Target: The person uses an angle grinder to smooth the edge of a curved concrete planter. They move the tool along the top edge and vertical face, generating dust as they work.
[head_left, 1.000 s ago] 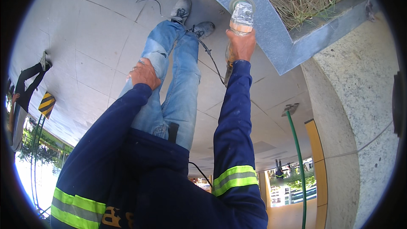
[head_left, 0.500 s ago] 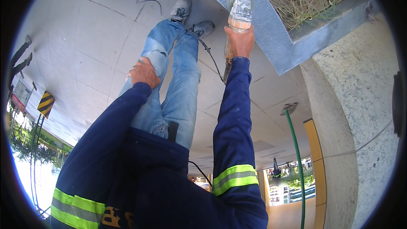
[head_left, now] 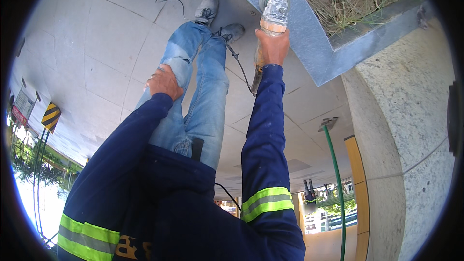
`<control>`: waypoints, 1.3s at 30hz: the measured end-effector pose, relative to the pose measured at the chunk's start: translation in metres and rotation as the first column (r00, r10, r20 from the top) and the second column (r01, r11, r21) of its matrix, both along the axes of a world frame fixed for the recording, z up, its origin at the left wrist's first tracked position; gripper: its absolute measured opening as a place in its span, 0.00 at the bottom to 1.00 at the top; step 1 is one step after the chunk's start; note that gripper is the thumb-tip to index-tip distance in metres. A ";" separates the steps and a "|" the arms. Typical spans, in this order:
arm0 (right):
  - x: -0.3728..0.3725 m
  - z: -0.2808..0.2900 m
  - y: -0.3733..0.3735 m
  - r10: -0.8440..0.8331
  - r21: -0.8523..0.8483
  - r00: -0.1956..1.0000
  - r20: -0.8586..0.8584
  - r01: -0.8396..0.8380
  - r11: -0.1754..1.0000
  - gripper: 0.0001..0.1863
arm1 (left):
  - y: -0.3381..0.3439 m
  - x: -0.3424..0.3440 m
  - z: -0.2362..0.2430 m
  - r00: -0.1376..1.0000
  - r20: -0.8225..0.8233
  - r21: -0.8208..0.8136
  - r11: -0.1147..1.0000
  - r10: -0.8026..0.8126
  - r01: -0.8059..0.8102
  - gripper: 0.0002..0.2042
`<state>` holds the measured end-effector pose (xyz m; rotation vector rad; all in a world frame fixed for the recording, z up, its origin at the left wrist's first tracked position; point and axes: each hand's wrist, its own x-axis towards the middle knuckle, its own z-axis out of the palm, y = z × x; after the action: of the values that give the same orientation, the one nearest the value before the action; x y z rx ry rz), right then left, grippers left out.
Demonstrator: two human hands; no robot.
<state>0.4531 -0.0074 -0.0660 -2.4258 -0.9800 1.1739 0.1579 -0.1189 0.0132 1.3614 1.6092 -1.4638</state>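
My right hand (head_left: 273, 47) is wrapped round the body of an angle grinder (head_left: 274, 15), whose metal head is coated in pale dust. The grinder's round disc (head_left: 273, 0) lies against the top of a grey stone coping (head_left: 309, 43). From the tool's rear end a dark power cord (head_left: 236, 58) runs toward my shoes. My left hand (head_left: 164, 82) rests on the leg of my blue jeans (head_left: 181, 53), near the knee, with its back showing. It holds no tool, and its fingertips are partly hidden.
Dry grass (head_left: 355, 2) fills the bed behind the coping. A pale speckled stone wall (head_left: 401, 82) curves along the right. A green pole (head_left: 336, 164) stands behind my right arm. At left are a striped yellow-black board (head_left: 50, 117) and a sign (head_left: 22, 106). Another person (head_left: 310, 194) is far off.
The legs of a passer-by at the left edge have gone out of view. The distant person on the right shows more fully. My hands and the grinder have hardly moved.
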 end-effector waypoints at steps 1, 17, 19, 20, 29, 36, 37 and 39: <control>0.001 0.002 -0.002 0.014 -0.010 1.000 -0.001 -0.014 1.000 0.37 | 0.000 0.000 0.001 1.000 0.002 0.000 1.000 0.006 -0.006 0.53; -0.004 0.007 0.008 0.017 -0.008 1.000 0.015 -0.017 1.000 0.36 | 0.002 -0.005 0.003 1.000 0.000 -0.020 1.000 0.016 -0.016 0.53; -0.004 0.008 0.004 0.069 -0.036 0.996 0.060 -0.067 0.997 0.36 | 0.001 -0.003 0.000 1.000 0.017 -0.010 1.000 0.012 -0.011 0.52; -0.005 0.008 0.004 0.081 -0.031 0.994 0.070 -0.079 0.996 0.36 | 0.001 -0.002 -0.001 1.000 0.025 -0.004 1.000 0.009 -0.009 0.52; -0.010 0.003 0.018 0.036 0.007 0.998 0.047 -0.036 0.999 0.36 | 0.002 -0.002 0.001 1.000 0.022 0.001 1.000 0.017 -0.017 0.52; -0.016 0.009 0.013 0.108 -0.046 0.991 0.076 -0.105 0.993 0.35 | 0.002 -0.004 0.000 0.999 0.024 -0.005 1.000 0.030 -0.030 0.53; -0.020 0.010 0.014 0.113 -0.050 0.991 0.077 -0.109 0.993 0.35 | 0.002 -0.004 0.000 0.999 0.021 -0.003 1.000 0.028 -0.028 0.53; -0.026 0.013 0.020 0.136 -0.073 0.986 0.095 -0.130 0.989 0.35 | 0.003 -0.003 0.001 1.000 0.017 0.001 1.000 0.025 -0.025 0.52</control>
<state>0.4273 0.0128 -0.0532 -2.5269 -1.1668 1.1548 0.1552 -0.1160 0.0145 1.3463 1.6106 -1.4334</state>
